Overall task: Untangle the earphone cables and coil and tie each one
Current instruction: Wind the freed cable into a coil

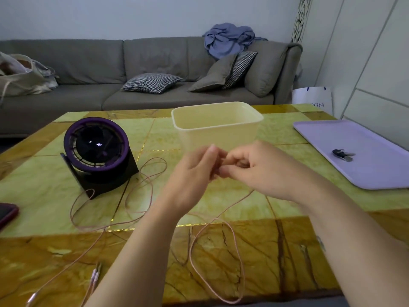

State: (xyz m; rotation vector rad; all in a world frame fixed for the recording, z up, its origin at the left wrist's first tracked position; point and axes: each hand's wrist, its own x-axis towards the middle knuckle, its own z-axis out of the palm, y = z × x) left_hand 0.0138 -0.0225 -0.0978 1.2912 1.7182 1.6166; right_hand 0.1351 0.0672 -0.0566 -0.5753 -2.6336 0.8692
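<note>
Pink earphone cables (141, 185) lie in loose tangled loops across the yellow-green marble table (55, 196), from the fan down to the near edge. One strand (234, 204) rises from the table to my hands. My left hand (194, 173) and my right hand (250, 167) meet above the table's middle, fingertips together, pinching the cable between them. The pinched part is hidden by my fingers. Cable plug ends (96, 275) lie near the front left edge.
A translucent plastic tub (217, 120) stands just behind my hands. A black and purple desk fan (97, 151) sits to the left. A lilac tray (354, 156) with keys (342, 154) lies at the right, a red phone (6, 213) at the left edge, a grey sofa (155, 69) behind.
</note>
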